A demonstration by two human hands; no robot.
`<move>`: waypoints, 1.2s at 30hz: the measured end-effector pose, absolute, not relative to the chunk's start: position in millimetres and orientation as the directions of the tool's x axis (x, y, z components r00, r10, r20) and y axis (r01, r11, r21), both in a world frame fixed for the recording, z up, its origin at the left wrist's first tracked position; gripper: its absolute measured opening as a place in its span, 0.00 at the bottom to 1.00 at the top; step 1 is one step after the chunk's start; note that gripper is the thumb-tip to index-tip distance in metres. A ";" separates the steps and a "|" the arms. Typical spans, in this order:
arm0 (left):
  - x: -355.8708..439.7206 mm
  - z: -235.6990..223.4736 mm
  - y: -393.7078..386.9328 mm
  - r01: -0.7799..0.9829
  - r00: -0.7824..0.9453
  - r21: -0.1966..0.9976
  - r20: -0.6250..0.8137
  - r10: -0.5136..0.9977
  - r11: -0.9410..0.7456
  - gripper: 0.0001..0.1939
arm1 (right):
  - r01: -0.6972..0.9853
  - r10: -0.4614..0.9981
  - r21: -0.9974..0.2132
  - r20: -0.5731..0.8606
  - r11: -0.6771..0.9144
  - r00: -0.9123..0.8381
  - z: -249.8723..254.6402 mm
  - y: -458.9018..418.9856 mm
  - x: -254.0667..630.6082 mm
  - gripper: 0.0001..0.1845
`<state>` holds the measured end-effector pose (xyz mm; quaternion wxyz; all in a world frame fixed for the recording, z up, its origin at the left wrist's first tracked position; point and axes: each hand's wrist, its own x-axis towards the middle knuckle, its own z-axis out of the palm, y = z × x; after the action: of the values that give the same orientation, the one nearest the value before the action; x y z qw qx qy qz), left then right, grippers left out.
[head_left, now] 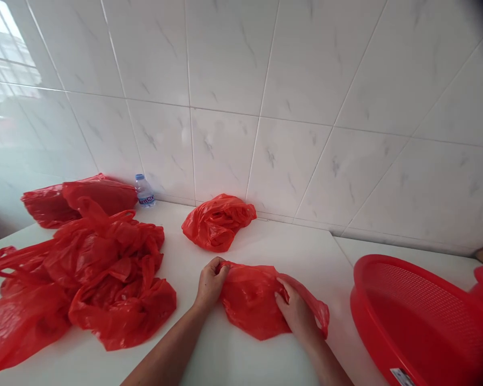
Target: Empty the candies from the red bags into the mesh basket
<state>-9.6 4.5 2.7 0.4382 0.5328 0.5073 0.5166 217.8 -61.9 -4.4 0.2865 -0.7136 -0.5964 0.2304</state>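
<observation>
A thin red plastic bag (253, 303) lies spread on the white table between my two hands. My left hand (211, 281) pinches its upper left corner between thumb and fingers. On the right side, my right hand (295, 308) has its fingers closed on the bag's film, and a loose strip of the bag hangs past the wrist. Behind it, near the wall, sits a crumpled red plastic bag (219, 222). A large heap of red plastic bags (116, 284) with loose handles lies to the left of my left arm.
A folded stack of red bags (80, 198) rests at the back left, beside a small clear water bottle (145, 192) with a blue cap. On the right stands a large red plastic basket (366, 316) with perforated sides. A tiled wall (298, 161) rises behind the white table (290, 236).
</observation>
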 end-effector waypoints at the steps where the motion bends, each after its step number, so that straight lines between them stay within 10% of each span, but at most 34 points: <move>1: -9.0 2.9 4.6 0.091 -0.038 0.991 0.097 0.995 -0.093 0.08 | 0.752 0.984 -0.648 0.023 -0.119 0.175 -4.2 -63.2 215.3 0.27; 12: -9.0 7.2 -2.7 0.054 -0.020 0.998 0.046 0.999 -0.045 0.10 | 0.946 0.953 -0.300 0.234 -0.119 0.194 -7.0 -96.0 183.1 0.23; 25: -9.0 4.7 -5.7 0.053 -0.083 0.997 0.058 0.995 -0.054 0.09 | 0.875 0.883 -0.429 0.469 0.224 0.004 -4.0 -99.8 184.0 0.19; 36: -14.3 4.0 -5.8 0.226 -0.082 0.961 0.180 0.980 -0.158 0.09 | 0.899 0.979 -0.394 0.025 0.194 -0.200 6.4 -90.7 176.7 0.30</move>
<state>-14.3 -5.8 4.0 0.3714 0.5667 0.5323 0.5075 176.7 -90.7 6.4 0.1365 -0.6174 -0.7605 0.1481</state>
